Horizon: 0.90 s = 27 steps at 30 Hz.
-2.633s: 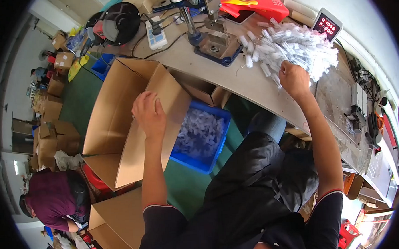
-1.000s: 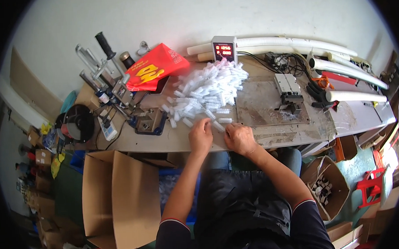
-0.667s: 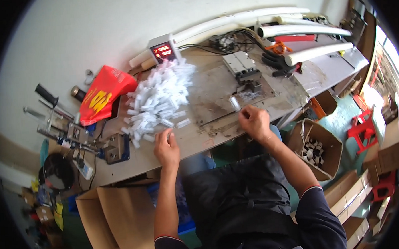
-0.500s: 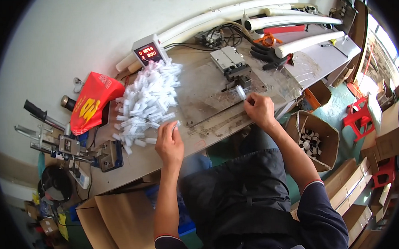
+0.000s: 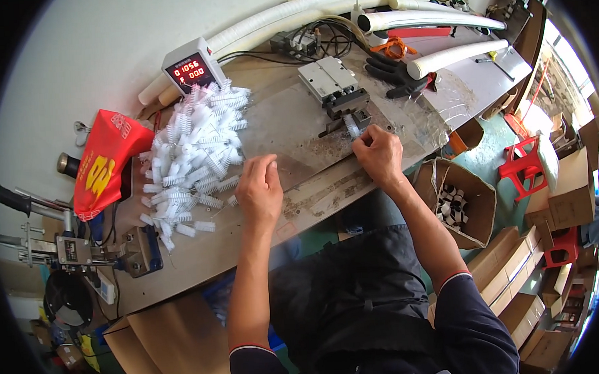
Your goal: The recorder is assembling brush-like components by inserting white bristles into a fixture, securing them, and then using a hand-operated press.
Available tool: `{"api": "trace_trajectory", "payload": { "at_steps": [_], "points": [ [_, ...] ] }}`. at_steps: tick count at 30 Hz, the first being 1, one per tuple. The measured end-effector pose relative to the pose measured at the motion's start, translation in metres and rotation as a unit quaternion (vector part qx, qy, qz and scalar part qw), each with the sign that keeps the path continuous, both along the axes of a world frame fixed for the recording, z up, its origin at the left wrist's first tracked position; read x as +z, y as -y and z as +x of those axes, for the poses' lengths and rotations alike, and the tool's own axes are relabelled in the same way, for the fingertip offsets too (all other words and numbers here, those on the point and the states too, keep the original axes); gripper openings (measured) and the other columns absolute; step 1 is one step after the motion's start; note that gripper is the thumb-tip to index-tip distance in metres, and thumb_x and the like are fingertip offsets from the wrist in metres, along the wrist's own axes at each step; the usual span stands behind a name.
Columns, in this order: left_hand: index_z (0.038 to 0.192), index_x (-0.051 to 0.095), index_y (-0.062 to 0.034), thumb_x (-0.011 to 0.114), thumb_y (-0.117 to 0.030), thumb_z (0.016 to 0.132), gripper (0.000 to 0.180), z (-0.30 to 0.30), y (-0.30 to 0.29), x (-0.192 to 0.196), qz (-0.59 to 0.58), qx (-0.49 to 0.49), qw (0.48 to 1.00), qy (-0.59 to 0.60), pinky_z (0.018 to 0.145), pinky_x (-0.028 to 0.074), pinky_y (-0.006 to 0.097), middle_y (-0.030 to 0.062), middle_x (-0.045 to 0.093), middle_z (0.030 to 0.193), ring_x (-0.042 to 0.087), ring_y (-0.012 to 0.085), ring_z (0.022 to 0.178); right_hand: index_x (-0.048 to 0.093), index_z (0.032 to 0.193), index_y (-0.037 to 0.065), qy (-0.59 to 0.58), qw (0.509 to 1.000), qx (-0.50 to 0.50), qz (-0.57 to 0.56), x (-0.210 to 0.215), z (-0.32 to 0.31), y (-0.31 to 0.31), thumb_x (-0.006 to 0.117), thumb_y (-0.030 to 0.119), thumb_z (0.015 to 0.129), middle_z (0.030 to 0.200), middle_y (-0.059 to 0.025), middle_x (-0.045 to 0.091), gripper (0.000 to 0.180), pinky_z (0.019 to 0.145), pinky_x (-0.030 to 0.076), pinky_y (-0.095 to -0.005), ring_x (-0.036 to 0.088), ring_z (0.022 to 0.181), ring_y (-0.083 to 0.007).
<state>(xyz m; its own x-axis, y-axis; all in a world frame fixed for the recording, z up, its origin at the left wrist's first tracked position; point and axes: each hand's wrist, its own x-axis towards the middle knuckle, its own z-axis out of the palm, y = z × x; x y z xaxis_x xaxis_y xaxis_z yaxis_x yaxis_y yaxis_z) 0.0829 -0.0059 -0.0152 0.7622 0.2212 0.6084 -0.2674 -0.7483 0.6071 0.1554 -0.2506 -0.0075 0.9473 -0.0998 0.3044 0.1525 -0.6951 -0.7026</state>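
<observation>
My right hand (image 5: pixel 380 155) is closed in a pinch at the near side of a small metal clamping fixture (image 5: pixel 339 92). From its fingertips a small white bristle brush (image 5: pixel 351 125) reaches up to the fixture's jaws; I cannot tell whether it sits inside them. My left hand (image 5: pixel 259 193) hovers over the table's front part, just right of a heap of similar white brushes (image 5: pixel 194 141). Its fingers are curled together, and whatever they hold, if anything, is hidden.
A counter box with red digits (image 5: pixel 193 68) stands behind the heap, beside a red bag (image 5: pixel 108 158). A lever press (image 5: pixel 108 252) is at the left. White tubes (image 5: pixel 454 58) and a black glove (image 5: pixel 393 76) lie beyond the fixture. A carton (image 5: pixel 464 203) stands below right.
My left hand has moved right, away from the heap. My right hand has brought the brush closer to the fixture's jaws. The whole view has shifted slightly.
</observation>
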Motion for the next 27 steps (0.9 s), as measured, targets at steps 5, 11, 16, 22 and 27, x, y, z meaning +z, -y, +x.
{"api": "trace_trajectory", "payload": {
  "at_steps": [5,11,16,22,27],
  "points": [
    [0.104,0.07,-0.0078,0.068,-0.004,0.093,0.012,0.0,-0.0034,0.0005,-0.016,0.003,1.0,-0.005,0.072,0.055,0.039,0.0103,0.07,0.097,0.07,0.0304,0.084,0.068,0.077,0.004,-0.005,1.0,-0.002,0.01,-0.0005,-0.001,-0.0037,0.07,0.019,0.077,0.073,-0.0165,0.07,0.016,0.071,0.054,-0.0442,0.069,0.072,-0.0369],
    [0.104,0.07,-0.0077,0.068,-0.003,0.092,0.013,0.0011,-0.0036,-0.0017,-0.002,-0.008,1.0,0.012,0.071,0.054,0.039,0.0102,0.07,0.097,0.07,0.0305,0.083,0.066,0.077,0.003,-0.001,1.0,-0.017,-0.004,-0.0021,0.0003,-0.0041,0.07,0.02,0.078,0.073,-0.0167,0.069,0.017,0.071,0.054,-0.0435,0.069,0.072,-0.0359],
    [0.103,0.07,-0.0069,0.069,-0.001,0.091,0.014,-0.0021,-0.0045,0.0017,0.0,-0.006,1.0,0.014,0.071,0.054,0.039,0.0099,0.07,0.097,0.07,0.0307,0.083,0.066,0.078,0.002,0.005,1.0,-0.017,0.0,-0.0021,-0.001,-0.0063,0.069,0.02,0.08,0.073,-0.0166,0.069,0.018,0.071,0.054,-0.0431,0.069,0.071,-0.0351],
    [0.103,0.069,-0.0064,0.069,0.0,0.09,0.014,-0.0025,-0.0033,0.0027,-0.001,-0.013,1.0,0.026,0.071,0.054,0.04,0.0095,0.069,0.097,0.069,0.0307,0.083,0.066,0.078,0.003,-0.004,1.0,-0.016,-0.002,-0.0035,-0.001,-0.0059,0.068,0.02,0.081,0.073,-0.0159,0.07,0.018,0.072,0.054,-0.0436,0.07,0.071,-0.0354],
    [0.103,0.07,-0.0065,0.069,0.0,0.09,0.014,-0.0008,-0.0032,0.0035,0.005,-0.013,0.999,0.029,0.071,0.054,0.039,0.0094,0.069,0.097,0.07,0.0304,0.084,0.066,0.079,0.003,0.011,1.0,-0.017,-0.014,-0.0017,-0.0008,-0.0065,0.068,0.02,0.081,0.074,-0.0162,0.07,0.017,0.072,0.055,-0.0445,0.07,0.072,-0.0363]
  ]
}}
